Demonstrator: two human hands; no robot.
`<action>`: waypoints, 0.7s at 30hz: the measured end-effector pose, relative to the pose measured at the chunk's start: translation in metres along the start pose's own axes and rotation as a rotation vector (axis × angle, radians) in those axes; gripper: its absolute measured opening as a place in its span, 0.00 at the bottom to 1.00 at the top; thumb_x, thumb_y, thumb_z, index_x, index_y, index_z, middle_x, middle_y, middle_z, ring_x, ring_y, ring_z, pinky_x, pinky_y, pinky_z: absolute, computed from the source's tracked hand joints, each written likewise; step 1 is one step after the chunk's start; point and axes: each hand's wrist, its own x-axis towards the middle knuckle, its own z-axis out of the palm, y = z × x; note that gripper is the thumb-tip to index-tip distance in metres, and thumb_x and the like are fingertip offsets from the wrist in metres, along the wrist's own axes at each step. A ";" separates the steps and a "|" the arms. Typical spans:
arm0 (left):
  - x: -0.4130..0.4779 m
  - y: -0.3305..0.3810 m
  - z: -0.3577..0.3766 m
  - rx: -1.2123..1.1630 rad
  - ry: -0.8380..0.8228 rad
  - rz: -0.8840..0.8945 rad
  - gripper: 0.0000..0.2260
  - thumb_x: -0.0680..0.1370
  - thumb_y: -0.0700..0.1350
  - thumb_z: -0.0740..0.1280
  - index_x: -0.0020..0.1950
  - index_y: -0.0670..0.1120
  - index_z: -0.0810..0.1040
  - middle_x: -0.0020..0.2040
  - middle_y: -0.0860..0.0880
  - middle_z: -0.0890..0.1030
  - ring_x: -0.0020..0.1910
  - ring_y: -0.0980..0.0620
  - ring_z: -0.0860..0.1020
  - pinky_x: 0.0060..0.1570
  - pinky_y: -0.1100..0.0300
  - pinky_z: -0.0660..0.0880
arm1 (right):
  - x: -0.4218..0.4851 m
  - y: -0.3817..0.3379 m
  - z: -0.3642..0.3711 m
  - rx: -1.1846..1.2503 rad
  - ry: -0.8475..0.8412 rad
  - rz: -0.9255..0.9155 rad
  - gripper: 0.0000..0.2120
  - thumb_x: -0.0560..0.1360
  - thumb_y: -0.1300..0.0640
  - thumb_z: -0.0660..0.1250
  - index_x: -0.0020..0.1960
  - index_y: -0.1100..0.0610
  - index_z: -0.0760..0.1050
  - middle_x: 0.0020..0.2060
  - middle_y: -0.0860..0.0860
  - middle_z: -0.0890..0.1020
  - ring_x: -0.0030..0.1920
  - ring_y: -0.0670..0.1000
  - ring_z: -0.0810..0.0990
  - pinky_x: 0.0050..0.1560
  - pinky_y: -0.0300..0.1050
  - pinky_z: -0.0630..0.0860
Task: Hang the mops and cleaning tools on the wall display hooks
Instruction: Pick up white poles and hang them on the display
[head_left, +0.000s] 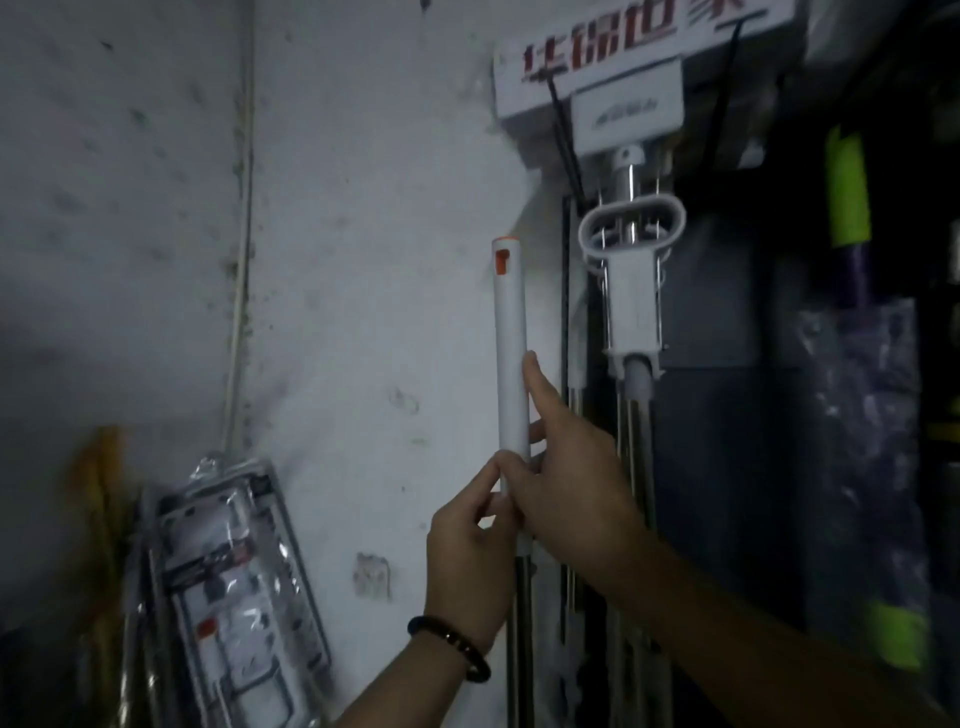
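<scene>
Gripping the white mop handle near its lower end, your left hand, beaded bracelet at the wrist, closes thumb and fingers around it just above the bare metal pole. Your right hand clasps the same handle directly above, touching the left, with its index finger laid straight up the handle's right side. The handle stands upright, orange cap uppermost, before the white wall. Packaged goods lean at lower left. Just right of the handle, a second mop hangs beneath a sign with red characters.

The wall rack carries one hanging white-handled mop.
</scene>
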 end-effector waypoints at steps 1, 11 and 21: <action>0.011 0.006 0.003 -0.008 -0.006 0.001 0.20 0.85 0.39 0.62 0.63 0.63 0.83 0.51 0.54 0.88 0.48 0.43 0.85 0.48 0.36 0.84 | 0.010 -0.004 -0.006 -0.007 0.022 -0.011 0.46 0.81 0.56 0.71 0.81 0.28 0.43 0.52 0.45 0.79 0.48 0.45 0.83 0.53 0.48 0.85; 0.114 0.045 0.028 0.038 0.007 0.075 0.15 0.85 0.43 0.63 0.66 0.58 0.82 0.40 0.43 0.86 0.34 0.50 0.80 0.33 0.53 0.80 | 0.096 -0.045 -0.048 -0.206 0.202 -0.074 0.42 0.82 0.57 0.66 0.84 0.38 0.44 0.58 0.53 0.78 0.55 0.54 0.80 0.58 0.53 0.82; 0.152 0.027 0.040 0.168 0.051 0.127 0.13 0.82 0.45 0.64 0.62 0.55 0.84 0.36 0.49 0.85 0.34 0.47 0.82 0.34 0.51 0.79 | 0.116 -0.051 -0.054 -0.296 0.185 0.029 0.43 0.82 0.60 0.66 0.85 0.40 0.44 0.62 0.57 0.77 0.54 0.55 0.79 0.59 0.52 0.81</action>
